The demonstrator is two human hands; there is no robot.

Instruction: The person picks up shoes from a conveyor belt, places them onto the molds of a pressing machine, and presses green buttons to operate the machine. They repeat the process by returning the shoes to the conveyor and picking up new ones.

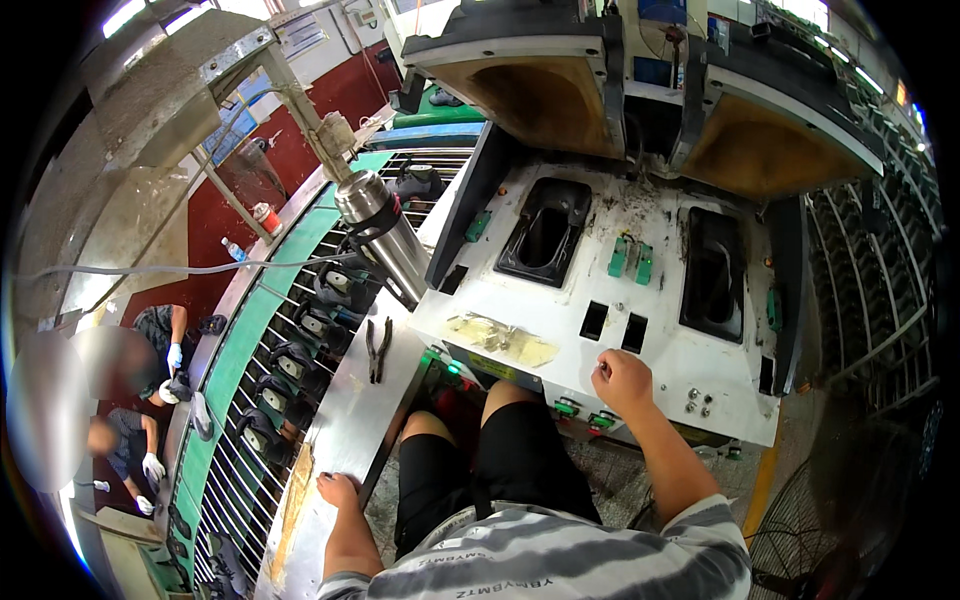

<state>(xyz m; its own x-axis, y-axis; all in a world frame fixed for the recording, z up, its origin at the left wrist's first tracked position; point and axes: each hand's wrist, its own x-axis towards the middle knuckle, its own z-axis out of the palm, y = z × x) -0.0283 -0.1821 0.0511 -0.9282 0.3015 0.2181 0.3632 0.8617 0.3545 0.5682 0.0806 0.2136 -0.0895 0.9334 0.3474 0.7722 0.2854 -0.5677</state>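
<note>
My right hand (pixel 622 383) is closed in a loose fist at the front of the white machine top (pixel 540 318). A small dark spot shows between its thumb and fingers; whether it holds anything I cannot make out. Just beyond it are two dark rectangular slots (pixel 594 321). My left hand (pixel 338 490) lies with curled fingers on the bare metal bench (pixel 345 425) beside my left leg, nothing visible in it. Farther up that bench rest dark-handled pliers (pixel 378 350), apart from both hands. A steel thermos flask (pixel 385 230) stands upright by the machine's left corner.
Two raised lids (pixel 530 95) tower over black-rimmed openings (pixel 545 235) in the machine. Green connectors (pixel 630 258) sit between them. Leftward, a roller conveyor carries several dark shoes (pixel 290 365). Two gloved people (pixel 150 420) work beyond it. A fan (pixel 815 540) stands at lower right.
</note>
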